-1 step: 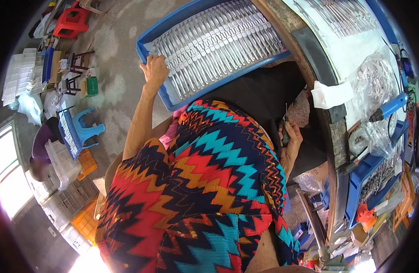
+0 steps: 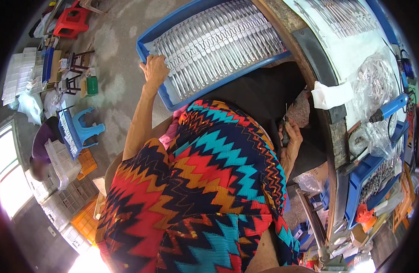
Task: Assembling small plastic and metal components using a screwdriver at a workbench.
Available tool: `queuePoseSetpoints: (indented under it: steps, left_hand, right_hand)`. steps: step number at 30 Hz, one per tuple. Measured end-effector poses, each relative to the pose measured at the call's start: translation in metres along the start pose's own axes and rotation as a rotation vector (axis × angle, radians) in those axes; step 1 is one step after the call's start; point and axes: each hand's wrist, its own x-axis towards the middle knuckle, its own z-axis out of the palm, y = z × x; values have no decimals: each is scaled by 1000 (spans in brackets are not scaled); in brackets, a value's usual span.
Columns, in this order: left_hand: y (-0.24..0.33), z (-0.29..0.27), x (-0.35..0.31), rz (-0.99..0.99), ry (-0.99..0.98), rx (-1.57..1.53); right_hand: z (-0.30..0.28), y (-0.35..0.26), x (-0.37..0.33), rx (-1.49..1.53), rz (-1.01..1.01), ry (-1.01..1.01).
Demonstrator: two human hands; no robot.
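Observation:
My left hand (image 2: 155, 70) is closed over the near left wall of a blue tray (image 2: 167, 102), with its fingers hooked over the rim. Dense rows of slender, shiny metal pieces (image 2: 218, 43) with flat, pale middle parts fill the tray. It lies beyond my lap, its right side close to the workbench edge. Low beside the bench, my right hand (image 2: 292, 143) is wrapped round a dark-handled tool (image 2: 285, 136) with a thin metal shaft pointing up and away. The tip of the shaft touches nothing I can make out. Black cloth (image 2: 264, 91) covers my knees.
The workbench (image 2: 336, 141) on the right carries white paper, loose metal pieces, a plastic bag of parts (image 2: 377, 77) and a blue power screwdriver (image 2: 389, 107). Another blue tray (image 2: 355, 200) stands nearer. Across the floor are a blue stool (image 2: 87, 127), a red stool (image 2: 72, 22) and a person (image 2: 45, 141).

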Motion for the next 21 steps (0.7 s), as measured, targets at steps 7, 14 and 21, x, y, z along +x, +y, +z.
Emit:
queuePoseSetpoints:
  steps: [7, 14, 21]
  left_hand:
    - [20, -23, 6, -31, 302, -5]
    - [123, -52, -12, 525, 386, -724]
    - [204, -40, -87, 981, -221, -865]
  right_hand:
    - [-2, 3, 2, -19, 0, -7]
    - [-2, 3, 3, -50, 7, 15]
    - [7, -2, 1, -58, 18, 99]
